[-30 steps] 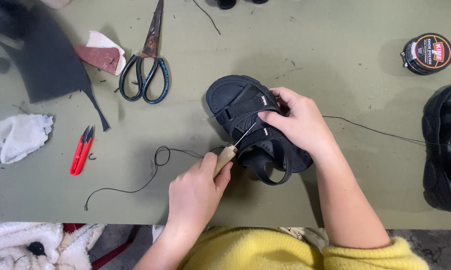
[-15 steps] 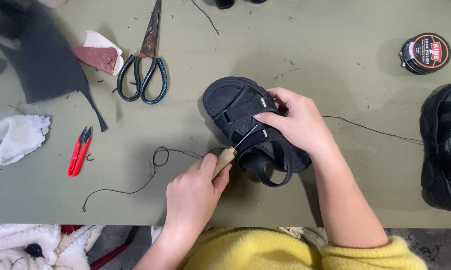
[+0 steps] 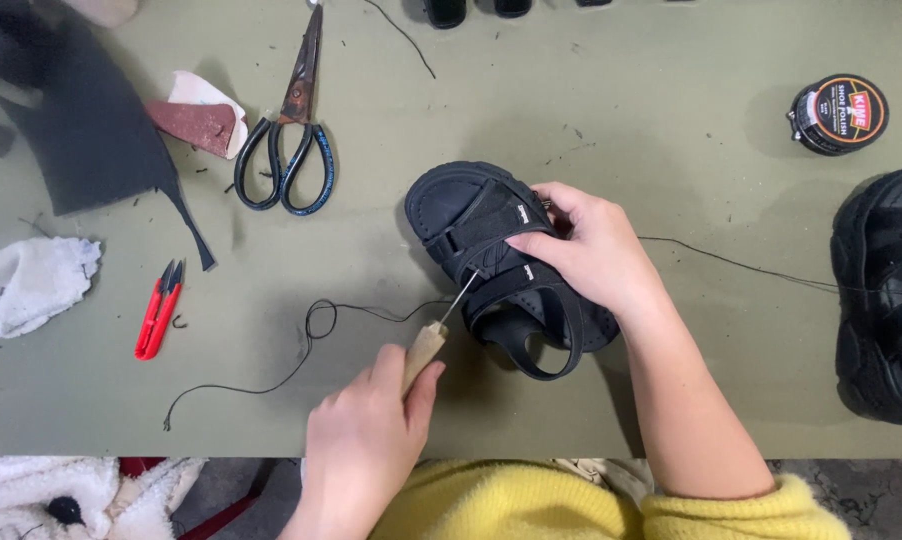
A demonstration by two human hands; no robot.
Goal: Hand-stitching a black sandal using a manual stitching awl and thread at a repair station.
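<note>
- Black sandal (image 3: 501, 265) lies on the green counter (image 3: 671, 150), right hand (image 3: 591, 245) fingers pressed on its straps.
- Left hand (image 3: 366, 435) fingers wrapped around a wooden-handled awl (image 3: 433, 340), its tip at the strap.
- Black thread (image 3: 301, 350) trails beside.

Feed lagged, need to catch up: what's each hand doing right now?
Left hand: closed on the wooden-handled awl.
Right hand: closed over the black sandal, gripping its strap.
</note>
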